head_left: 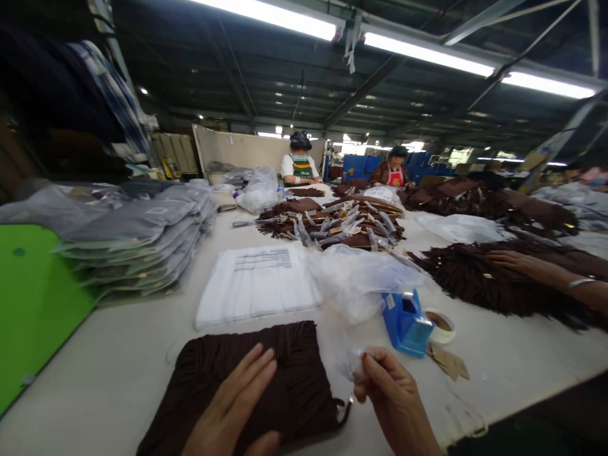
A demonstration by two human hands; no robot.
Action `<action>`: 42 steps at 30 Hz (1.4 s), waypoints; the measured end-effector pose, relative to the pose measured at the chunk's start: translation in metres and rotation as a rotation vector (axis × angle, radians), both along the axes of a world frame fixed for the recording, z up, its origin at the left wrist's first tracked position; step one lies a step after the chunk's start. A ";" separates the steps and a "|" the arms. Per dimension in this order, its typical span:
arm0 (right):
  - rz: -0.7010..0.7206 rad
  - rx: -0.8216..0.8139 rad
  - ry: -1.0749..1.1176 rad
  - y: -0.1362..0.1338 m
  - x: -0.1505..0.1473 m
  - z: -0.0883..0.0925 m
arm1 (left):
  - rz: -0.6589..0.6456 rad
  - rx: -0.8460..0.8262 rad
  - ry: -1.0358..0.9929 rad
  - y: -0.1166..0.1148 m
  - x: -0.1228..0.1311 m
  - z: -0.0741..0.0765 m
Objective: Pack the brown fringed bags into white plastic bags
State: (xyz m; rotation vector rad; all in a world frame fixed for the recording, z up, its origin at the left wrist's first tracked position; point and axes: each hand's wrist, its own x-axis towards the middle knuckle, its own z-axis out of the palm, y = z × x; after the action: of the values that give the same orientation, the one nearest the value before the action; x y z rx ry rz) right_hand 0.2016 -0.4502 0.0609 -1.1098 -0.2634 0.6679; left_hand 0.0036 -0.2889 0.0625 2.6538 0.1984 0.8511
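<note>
— What is being gripped by the fingers?

— A scrap of clear plastic (pixel 349 362) is being pinched between the thumb and fingertips of the right hand (pixel 389 392), which are being pressed closed on it. The left hand (pixel 232 405) is being laid flat on a brown pleated garment (pixel 285 373), with its fingers stretched out and nothing being held.

— And where is that garment being supported?

— It is being carried flat by the desk (pixel 118 367) at the near edge, just left of the right hand. Just beyond that hand, a blue tape dispenser (pixel 406 324) is being flanked by a tape roll (pixel 441 326) and some cardboard tags (pixel 450 362). Farther back, a stack of printed white bags (pixel 259 285) and a crumpled clear bag (pixel 361 275) are being borne side by side. At the right, a co-worker's hand (pixel 506 258) is being rested on fringed brown pieces (pixel 475 282).
</note>
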 end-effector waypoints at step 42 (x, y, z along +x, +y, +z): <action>-0.016 -0.439 -0.452 0.051 -0.067 -0.014 | 0.437 -1.238 0.028 0.018 -0.021 0.001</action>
State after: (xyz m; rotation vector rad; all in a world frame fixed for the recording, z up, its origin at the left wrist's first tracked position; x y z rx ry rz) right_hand 0.1350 -0.3994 0.0470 -1.6829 -0.5087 0.4620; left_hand -0.0171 -0.2709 0.0631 1.4547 0.9690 0.5082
